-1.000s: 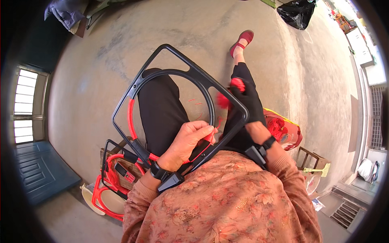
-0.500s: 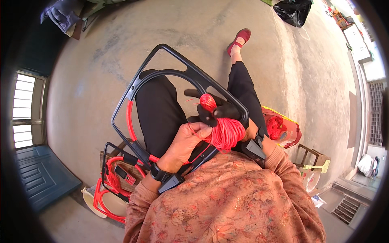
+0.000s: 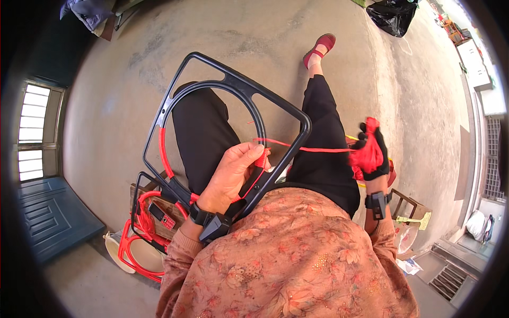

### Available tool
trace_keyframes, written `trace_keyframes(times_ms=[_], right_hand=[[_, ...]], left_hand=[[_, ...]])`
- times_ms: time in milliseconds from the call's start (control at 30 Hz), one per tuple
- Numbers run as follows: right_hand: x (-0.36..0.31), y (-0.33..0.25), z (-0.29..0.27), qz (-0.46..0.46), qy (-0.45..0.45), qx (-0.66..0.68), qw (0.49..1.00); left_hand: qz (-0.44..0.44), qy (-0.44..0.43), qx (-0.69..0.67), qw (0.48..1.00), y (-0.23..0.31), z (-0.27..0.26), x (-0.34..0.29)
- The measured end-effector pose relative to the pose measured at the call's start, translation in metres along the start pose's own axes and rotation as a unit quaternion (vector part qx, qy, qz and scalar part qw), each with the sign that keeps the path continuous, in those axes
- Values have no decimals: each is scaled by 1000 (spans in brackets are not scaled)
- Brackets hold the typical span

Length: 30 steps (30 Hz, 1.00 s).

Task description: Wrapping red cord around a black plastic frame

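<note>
A black frame (image 3: pixel 199 55) with a round inner ring rests tilted over my lap, with red cord wound on parts of the ring. My bare left hand (image 3: pixel 233 168) pinches the ring's right side, thumb against the red windings (image 3: pixel 261 157). Out to the right, my right hand (image 3: pixel 383 165), in a dark glove, grips a bundle of red cord (image 3: pixel 367 155). One strand (image 3: pixel 326 150) runs taut from the ring, across the frame's outer bar, to that bundle.
At lower left a wooden stool (image 3: pixel 172 231) carries a red phone (image 3: pixel 161 216), beside more red-wound frames (image 3: pixel 127 249). A red bag (image 3: pixel 392 174) sits partly hidden behind my right hand. A small wooden stand (image 3: pixel 411 209) is at right. A black plastic bag (image 3: pixel 392 17) lies far off.
My right hand has swung out to the right with the cord bundle, drawing the strand straight. My left hand has shifted slightly up onto the ring's windings. The frame has moved a little left.
</note>
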State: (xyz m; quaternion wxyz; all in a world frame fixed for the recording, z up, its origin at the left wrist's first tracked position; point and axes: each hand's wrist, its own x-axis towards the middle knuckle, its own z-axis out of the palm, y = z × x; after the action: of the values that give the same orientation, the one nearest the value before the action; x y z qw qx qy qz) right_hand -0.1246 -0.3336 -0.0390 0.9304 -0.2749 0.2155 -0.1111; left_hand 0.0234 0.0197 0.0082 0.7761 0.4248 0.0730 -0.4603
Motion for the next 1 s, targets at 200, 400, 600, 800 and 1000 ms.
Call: trace_keyframes(times_ms=[200, 400, 600, 800, 1000], right_hand=[[-11, -23, -54, -20, 87, 21, 996], [40, 21, 5, -53, 150, -349, 923], [62, 81, 151, -204, 106, -747, 624], [54, 135, 172, 15, -144, -251, 957], [42, 133, 161, -5, -63, -212, 975]], left_hand=[[6, -18, -11, 1000, 6, 8, -1], [27, -25, -12, 999, 0, 7, 5], [-33, -59, 12, 998, -9, 6, 9], [-107, -35, -57, 992, -8, 16, 6], [48, -61, 76, 994, -21, -1, 11]])
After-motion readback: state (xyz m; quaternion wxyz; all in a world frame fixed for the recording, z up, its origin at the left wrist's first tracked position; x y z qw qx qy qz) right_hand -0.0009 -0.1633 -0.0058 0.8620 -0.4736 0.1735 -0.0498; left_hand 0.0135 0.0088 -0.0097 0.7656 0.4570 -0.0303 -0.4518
